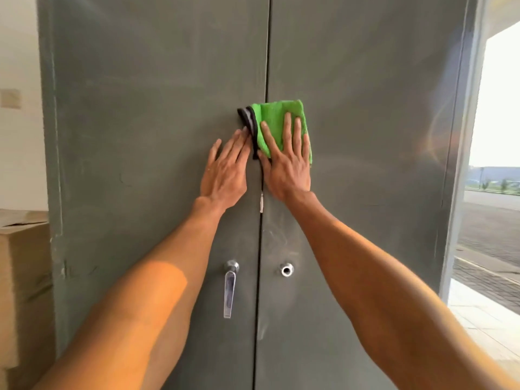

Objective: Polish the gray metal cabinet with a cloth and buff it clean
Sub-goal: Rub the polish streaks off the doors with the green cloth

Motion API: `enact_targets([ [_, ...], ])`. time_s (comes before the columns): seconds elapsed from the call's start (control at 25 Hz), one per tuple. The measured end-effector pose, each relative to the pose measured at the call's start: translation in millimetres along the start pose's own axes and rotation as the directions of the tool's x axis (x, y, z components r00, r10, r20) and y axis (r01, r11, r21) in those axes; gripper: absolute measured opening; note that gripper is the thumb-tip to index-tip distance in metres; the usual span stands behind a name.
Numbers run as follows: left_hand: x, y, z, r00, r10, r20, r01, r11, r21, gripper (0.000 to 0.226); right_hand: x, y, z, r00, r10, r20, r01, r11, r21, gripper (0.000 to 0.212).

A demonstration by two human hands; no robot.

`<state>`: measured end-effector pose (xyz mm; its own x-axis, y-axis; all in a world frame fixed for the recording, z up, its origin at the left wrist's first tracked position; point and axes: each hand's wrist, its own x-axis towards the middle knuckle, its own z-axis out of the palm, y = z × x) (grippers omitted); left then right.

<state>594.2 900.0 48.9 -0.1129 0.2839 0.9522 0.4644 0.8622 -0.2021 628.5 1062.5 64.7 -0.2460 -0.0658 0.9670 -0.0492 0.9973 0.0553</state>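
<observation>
Cabinet (140,136) with two doors, one green cloth (277,122), two flat hands (257,167)

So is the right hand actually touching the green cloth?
Touching. The head view shows the right hand laid flat on the green cloth, straight fingers pressing it against the cabinet door.

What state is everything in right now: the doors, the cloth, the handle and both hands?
Cabinet doors, both closed.
Cloth, folded, pressed flat across the seam, mostly on the right door.
Handle, pointing straight down on the left door.
Left hand, flat on the left door, fingertips touching the cloth's dark edge.
Right hand, flat, pressing the cloth.
</observation>
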Motion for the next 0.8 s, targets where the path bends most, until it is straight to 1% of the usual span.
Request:
enact_targets([
  [0.04,-5,5,3,0.999,-0.047,-0.008,0.047,0.998,-0.032,0.067,-24,-5,4,1.0,-0.017,0.004,0.017,1.0,0.012,0.064],
  [0.12,-30,10,14,0.995,-0.103,-0.013,0.102,0.994,-0.044,0.068,-104,-9,17,0.996,-0.072,0.056,0.072,0.997,0.011,0.067],
  [0.2,-62,14,22,0.993,-0.12,0.005,0.12,0.993,-0.012,0.075,-188,-8,23,0.986,-0.088,0.142,0.09,0.996,-0.01,0.074],
  [0.24,-75,16,22,0.993,-0.121,0.015,0.121,0.993,0.0,0.076,-215,-7,24,0.98,-0.097,0.176,0.103,0.994,-0.022,0.076],
  [0.28,-84,15,21,0.992,-0.12,0.027,0.12,0.993,0.003,0.076,-227,-5,24,0.972,-0.12,0.204,0.126,0.992,-0.017,0.075],
  [0.32,-88,14,18,0.993,-0.112,0.046,0.113,0.994,-0.001,0.076,-220,-2,23,0.968,-0.141,0.208,0.144,0.99,0.003,0.072],
  [0.4,-79,10,10,0.994,-0.1,0.053,0.101,0.995,-0.021,0.076,-170,1,17,0.977,-0.15,0.151,0.149,0.989,0.016,0.063],
  [0.48,-62,7,0,0.987,-0.162,0.018,0.163,0.986,-0.042,0.071,-106,-3,6,0.991,-0.061,0.122,0.059,0.998,0.025,0.061],
  [0.56,-56,4,-2,0.974,-0.228,0.008,0.228,0.972,-0.055,0.072,-86,-11,3,0.992,0.027,0.127,-0.03,0.999,0.019,0.064],
  [0.64,-69,6,1,0.975,-0.222,0.022,0.223,0.973,-0.06,0.079,-126,-15,10,0.99,0.011,0.14,-0.012,1.0,0.008,0.07],
  [0.72,-91,10,9,0.981,-0.188,0.053,0.191,0.98,-0.048,0.087,-201,-16,18,0.982,-0.053,0.182,0.052,0.999,0.015,0.083],
  [0.8,-109,13,14,0.983,-0.171,0.059,0.174,0.984,-0.038,0.085,-262,-17,25,0.968,-0.078,0.238,0.076,0.997,0.014,0.096],
])
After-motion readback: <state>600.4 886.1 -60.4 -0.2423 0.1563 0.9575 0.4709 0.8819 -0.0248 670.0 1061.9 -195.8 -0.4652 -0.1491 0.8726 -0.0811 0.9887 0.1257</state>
